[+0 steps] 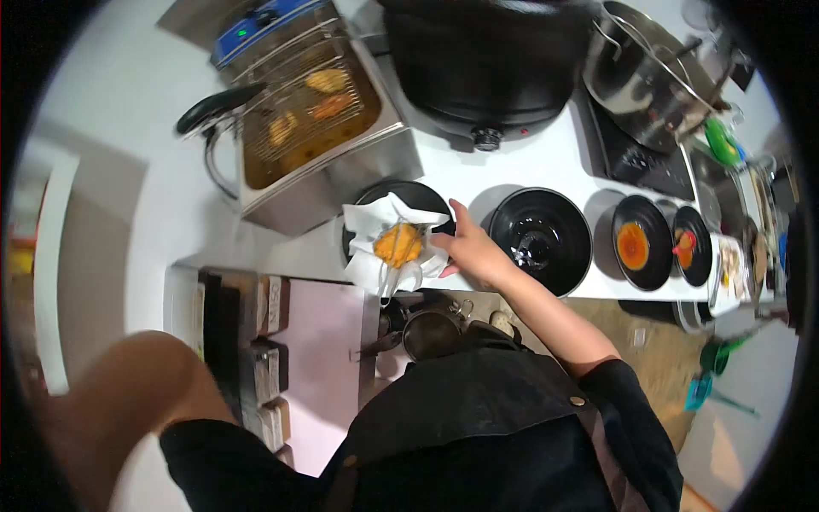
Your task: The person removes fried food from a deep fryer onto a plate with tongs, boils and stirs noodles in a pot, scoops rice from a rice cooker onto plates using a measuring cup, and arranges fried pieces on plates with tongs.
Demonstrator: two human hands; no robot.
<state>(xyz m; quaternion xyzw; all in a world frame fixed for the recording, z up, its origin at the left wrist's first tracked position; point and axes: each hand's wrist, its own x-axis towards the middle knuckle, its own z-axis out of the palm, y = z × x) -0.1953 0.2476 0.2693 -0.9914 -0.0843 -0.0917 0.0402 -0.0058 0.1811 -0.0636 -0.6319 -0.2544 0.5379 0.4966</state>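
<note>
My right hand is at the right side of a black bowl, fingers around its rim and the white paper lining it. A golden-brown piece of fried food sits on the paper. Across it lies a thin metal utensil that looks like tongs, its handle end past the counter edge. My left arm bends out at the lower left, smeared by motion, and its hand is out of view. Just behind the bowl stands a deep fryer with several fried pieces in its wire basket.
A shiny black bowl stands right of my hand. Farther right are two dark bowls with orange-brown liquid. A large black cooker and a steel pot on a hob line the back. Labelled containers sit below left.
</note>
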